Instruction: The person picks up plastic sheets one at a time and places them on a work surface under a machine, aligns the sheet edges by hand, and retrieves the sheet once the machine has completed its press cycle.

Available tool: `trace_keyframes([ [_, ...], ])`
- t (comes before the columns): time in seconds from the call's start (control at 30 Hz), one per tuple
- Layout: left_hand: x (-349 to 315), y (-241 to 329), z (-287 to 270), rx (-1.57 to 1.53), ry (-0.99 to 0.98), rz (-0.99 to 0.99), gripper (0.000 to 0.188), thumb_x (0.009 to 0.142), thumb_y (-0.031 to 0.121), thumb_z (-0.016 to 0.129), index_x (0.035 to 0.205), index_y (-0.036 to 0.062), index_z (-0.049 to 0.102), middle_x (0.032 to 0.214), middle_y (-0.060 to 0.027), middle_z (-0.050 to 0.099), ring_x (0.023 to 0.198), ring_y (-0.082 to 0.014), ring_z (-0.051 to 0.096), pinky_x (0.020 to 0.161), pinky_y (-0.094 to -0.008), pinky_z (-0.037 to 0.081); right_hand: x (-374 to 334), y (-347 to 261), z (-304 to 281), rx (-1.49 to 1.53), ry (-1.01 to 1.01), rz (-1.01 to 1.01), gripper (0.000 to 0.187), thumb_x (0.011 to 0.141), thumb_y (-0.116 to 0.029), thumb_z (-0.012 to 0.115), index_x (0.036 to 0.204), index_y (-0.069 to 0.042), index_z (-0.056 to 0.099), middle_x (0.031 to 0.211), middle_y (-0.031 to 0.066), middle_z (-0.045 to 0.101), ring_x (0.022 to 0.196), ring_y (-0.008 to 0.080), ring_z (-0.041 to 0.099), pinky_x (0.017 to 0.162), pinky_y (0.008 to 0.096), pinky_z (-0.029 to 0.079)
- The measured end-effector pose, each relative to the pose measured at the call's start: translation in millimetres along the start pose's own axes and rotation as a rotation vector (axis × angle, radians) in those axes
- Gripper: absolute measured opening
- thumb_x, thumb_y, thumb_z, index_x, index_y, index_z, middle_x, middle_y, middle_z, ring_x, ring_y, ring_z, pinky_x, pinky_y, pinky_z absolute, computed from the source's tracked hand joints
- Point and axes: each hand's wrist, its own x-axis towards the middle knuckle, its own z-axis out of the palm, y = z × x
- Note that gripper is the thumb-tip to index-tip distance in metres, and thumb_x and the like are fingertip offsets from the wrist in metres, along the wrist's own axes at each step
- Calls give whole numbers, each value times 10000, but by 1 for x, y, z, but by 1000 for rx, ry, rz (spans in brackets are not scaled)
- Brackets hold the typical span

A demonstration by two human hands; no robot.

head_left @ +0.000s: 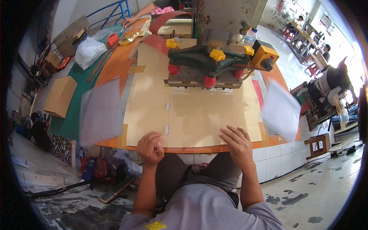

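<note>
A large tan sheet (207, 126) lies on the orange table in front of me, with two small white tabs (167, 105) on its left half. At its near left edge is my left hand (150, 148), fingers curled inward and nothing visible in them. My right hand (237, 145) hovers by the near right edge with its fingers stretched out, holding nothing. Beyond the hands, a press head (207, 63) with a dark green frame, yellow star knobs and red feet stands over the far part of the sheet.
Clear plastic sheets lie in a left pile (100, 113) and a right pile (281, 109). A cardboard box (60, 96) and a white plastic bag (89, 53) sit on the left. A yellow control box (263, 55) juts out beside the press. Another person's hand (128, 22) rests at the far left.
</note>
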Motion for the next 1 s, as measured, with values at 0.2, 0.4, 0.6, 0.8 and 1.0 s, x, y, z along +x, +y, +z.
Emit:
trace_keyframes([
  [0.2, -2, 1, -2, 18, -22, -2, 268, 1027, 224, 534, 927, 53, 713, 982, -89, 786, 964, -314, 761, 864, -427, 574, -9, -9, -17, 47, 155, -40, 294, 888, -85, 665, 1146, -145, 791, 1276, 6, 761, 1276, 232, 676, 1047, 438, 505],
  [0.4, 12, 18, -11, -78, -73, -182, 258, 1023, 258, 588, 1042, 47, 736, 1109, -116, 765, 1054, -320, 720, 925, -449, 544, -54, 4, -48, 160, -31, -10, 319, 812, -72, 739, 1111, -163, 804, 1227, -9, 778, 1207, 223, 700, 986, 418, 526],
  [0.6, 52, 65, 13, -92, -370, 21, 312, 909, 188, 723, 1181, 37, 695, 1264, -106, 693, 1180, -333, 644, 1014, -449, 478, -84, 2, -54, 334, -206, 80, 275, 747, -57, 825, 998, -168, 821, 1101, -42, 796, 1119, 200, 722, 918, 373, 514],
  [0.8, 55, 73, 45, -89, -672, 3, 386, 907, 213, 710, 1261, 58, 690, 1393, -121, 614, 1279, -325, 574, 1077, -482, 446, -92, 9, -47, 373, -283, 92, 318, 772, -65, 784, 1067, -178, 818, 1172, -49, 783, 1171, 204, 706, 978, 401, 521],
  [1.0, 62, 74, 53, -34, -745, -14, 483, 855, 212, 708, 1315, 76, 648, 1488, -95, 552, 1310, -326, 511, 1085, -477, 429, -93, 12, -43, 389, -296, 108, 317, 779, -75, 782, 1077, -179, 813, 1174, -51, 782, 1177, 204, 702, 982, 409, 520],
])
